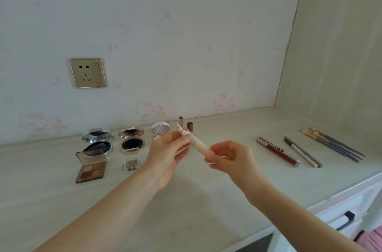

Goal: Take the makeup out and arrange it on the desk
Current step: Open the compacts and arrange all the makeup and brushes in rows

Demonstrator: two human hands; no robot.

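Note:
Over the middle of the desk (186, 200) both hands hold one small beige makeup tube (200, 146). My left hand (167, 150) pinches its figurine-topped cap end (183, 131). My right hand (231, 158) pinches the tube's pink lower end. Laid out behind are a silver compact (97, 140), a rose-gold compact (131, 138), a round pink compact (160, 128), a brown eyeshadow palette (91, 166), a small single eyeshadow (131, 164), an open lipstick (181, 122) with its brown cap (190, 126), a dark red lip gloss (277, 153), two pencils (302, 151) and several brushes (332, 144).
The wallpapered wall carries a gold socket (88, 72) at the left. A side panel (334, 55) closes the desk on the right. A white drawer front with a black handle (345, 220) sits below the desk's right front edge.

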